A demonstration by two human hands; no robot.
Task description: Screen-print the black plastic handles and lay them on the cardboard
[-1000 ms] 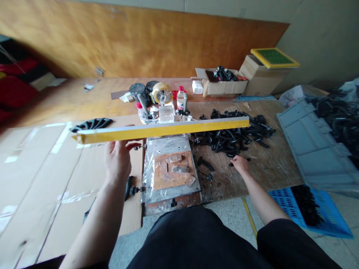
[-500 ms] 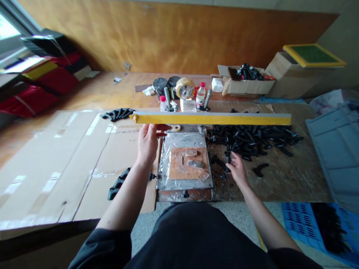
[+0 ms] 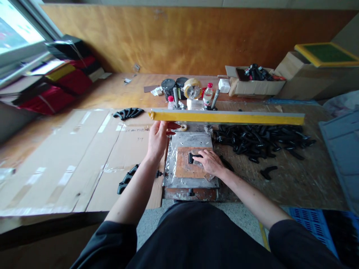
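Note:
A long yellow frame [image 3: 227, 118], seen edge-on, is raised level over the work plate. My left hand [image 3: 157, 138] is at its left end, gripping it from below; the fingers reach partly under it and look dark red. On the metal plate [image 3: 190, 139] lies a wooden board [image 3: 185, 170] with small clear blocks. My right hand [image 3: 209, 161] holds a black T-shaped plastic part [image 3: 191, 158] down on this board, fingers closed over its stem. Beside the plate, to the right, is a heap of similar black plastic parts [image 3: 252, 140].
Rows of black parts [image 3: 128, 113] lie on the cardboard [image 3: 103, 157] at left. Behind the frame stand black tins [image 3: 168, 87], a tape roll [image 3: 192, 89], a red-capped bottle [image 3: 208, 95] and metal posts [image 3: 215, 99]. A grey crate [image 3: 340, 149] is at far right.
My right hand has moved left from beside the heap onto the wooden board, bringing a black plastic part. My left hand stays at the yellow frame, and the view has shifted slightly.

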